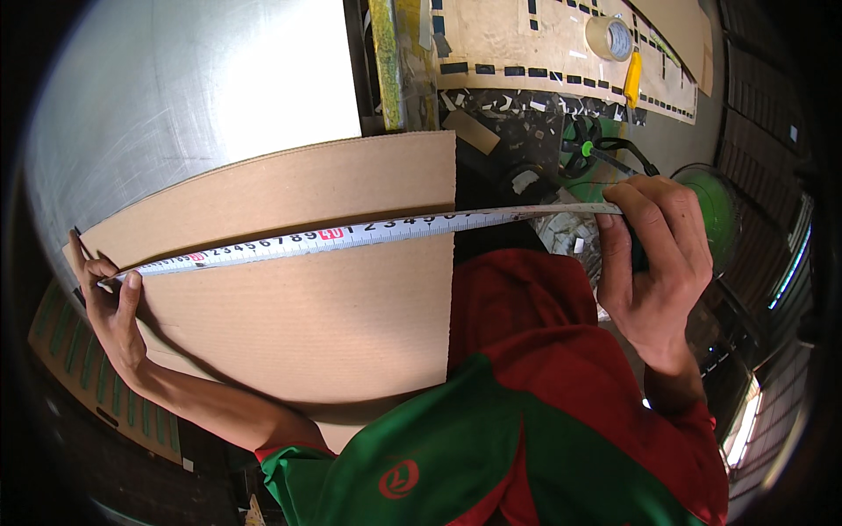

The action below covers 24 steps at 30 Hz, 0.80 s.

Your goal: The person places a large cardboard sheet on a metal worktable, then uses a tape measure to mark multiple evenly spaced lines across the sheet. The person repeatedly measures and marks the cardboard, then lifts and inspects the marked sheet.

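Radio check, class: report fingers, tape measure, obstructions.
Left fingers, right fingers: both gripping tape measure. Stretched over cardboard, past its right edge. Nothing visibly blocking.

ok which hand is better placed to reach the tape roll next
Probably the right hand, nearer the tape roll; the left hand is at the left edge of the cardboard. Both hold the tape measure.

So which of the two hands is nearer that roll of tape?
The right hand, holding the tape measure off to the right of the cardboard. The left hand is farther away, holding the tape measure at the cardboard's left edge.
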{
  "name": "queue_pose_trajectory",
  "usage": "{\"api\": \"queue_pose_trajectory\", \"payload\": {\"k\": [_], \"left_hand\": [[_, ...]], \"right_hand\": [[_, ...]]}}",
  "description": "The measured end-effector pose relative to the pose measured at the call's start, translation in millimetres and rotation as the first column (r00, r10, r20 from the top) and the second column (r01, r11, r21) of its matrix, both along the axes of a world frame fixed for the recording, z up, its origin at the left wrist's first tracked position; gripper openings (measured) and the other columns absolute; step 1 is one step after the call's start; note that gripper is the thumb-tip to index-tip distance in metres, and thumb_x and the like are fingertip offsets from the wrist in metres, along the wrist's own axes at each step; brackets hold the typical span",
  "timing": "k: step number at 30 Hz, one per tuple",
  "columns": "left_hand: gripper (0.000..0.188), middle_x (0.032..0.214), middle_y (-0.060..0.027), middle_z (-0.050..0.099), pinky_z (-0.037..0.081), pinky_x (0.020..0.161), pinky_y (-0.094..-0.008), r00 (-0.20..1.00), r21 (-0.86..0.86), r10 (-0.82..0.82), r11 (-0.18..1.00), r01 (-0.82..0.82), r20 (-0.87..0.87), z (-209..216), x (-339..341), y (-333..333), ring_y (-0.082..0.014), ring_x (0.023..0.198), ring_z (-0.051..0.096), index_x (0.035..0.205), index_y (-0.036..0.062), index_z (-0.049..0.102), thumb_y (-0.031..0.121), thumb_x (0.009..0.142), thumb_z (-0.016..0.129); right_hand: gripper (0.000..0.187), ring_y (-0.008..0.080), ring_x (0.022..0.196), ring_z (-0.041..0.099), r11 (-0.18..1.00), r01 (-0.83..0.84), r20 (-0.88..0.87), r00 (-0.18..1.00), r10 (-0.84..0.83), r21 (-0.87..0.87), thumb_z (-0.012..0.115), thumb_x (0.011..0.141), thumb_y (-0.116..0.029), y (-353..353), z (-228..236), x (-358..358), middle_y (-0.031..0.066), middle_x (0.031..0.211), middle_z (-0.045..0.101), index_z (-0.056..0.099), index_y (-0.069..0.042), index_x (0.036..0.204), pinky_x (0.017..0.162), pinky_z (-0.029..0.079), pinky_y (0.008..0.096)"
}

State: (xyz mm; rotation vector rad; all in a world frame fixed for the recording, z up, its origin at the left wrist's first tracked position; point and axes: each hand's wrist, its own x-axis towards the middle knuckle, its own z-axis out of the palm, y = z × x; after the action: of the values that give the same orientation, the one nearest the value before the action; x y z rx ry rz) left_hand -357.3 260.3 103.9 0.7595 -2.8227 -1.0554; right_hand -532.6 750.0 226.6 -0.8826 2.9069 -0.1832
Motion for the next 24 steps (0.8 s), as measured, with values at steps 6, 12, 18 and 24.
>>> {"api": "queue_pose_trajectory", "payload": {"k": [6,12,18,24], "left_hand": [[0.037,0.168,-0.02,0.03,0.011,0.124,-0.0564,1.0,-0.002,-0.008,1.0,0.008,0.008,0.5,-0.3,0.4,-0.037,0.157,0.021,0.087,0.0092,0.057,0.034,0.078,0.083],[0.037,0.169,-0.0203,0.029,0.011,0.123,-0.0559,1.0,0.023,-0.005,1.0,0.005,0.005,1.3,-0.8,1.1,-0.0366,0.157,0.02,0.087,0.0093,0.057,0.034,0.079,0.083],[0.036,0.169,-0.0194,0.028,0.011,0.123,-0.0548,1.0,0.025,-0.001,1.0,0.001,0.019,1.7,-0.6,0.4,-0.0357,0.156,0.022,0.087,0.0093,0.057,0.034,0.079,0.083],[0.036,0.169,-0.0177,0.029,0.013,0.124,-0.0529,0.998,0.077,0.044,0.996,-0.048,0.045,1.0,0.0,0.4,-0.033,0.153,0.028,0.087,0.0095,0.058,0.033,0.078,0.084]], "right_hand": [[0.023,0.0325,0.089,0.065,1.0,-0.01,-0.004,1.0,0.011,0.008,0.079,0.074,0.001,0.9,-0.1,-0.5,0.0125,0.095,0.067,0.073,-0.002,0.096,0.078,0.054,0.0406],[0.022,0.0326,0.089,0.065,1.0,-0.017,-0.006,1.0,0.017,0.005,0.079,0.075,0.001,0.9,0.2,-0.8,0.0124,0.095,0.067,0.073,-0.002,0.096,0.078,0.054,0.0404],[0.021,0.0323,0.089,0.065,1.0,-0.007,0.001,1.0,0.007,0.008,0.079,0.076,0.0,-0.6,0.9,-0.2,0.0123,0.095,0.067,0.073,-0.002,0.096,0.078,0.054,0.0404],[0.021,0.0323,0.088,0.065,1.0,-0.008,-0.004,1.0,0.008,0.005,0.079,0.076,0.0,-0.7,0.4,0.4,0.0124,0.094,0.067,0.073,-0.002,0.096,0.078,0.053,0.0405]]}}
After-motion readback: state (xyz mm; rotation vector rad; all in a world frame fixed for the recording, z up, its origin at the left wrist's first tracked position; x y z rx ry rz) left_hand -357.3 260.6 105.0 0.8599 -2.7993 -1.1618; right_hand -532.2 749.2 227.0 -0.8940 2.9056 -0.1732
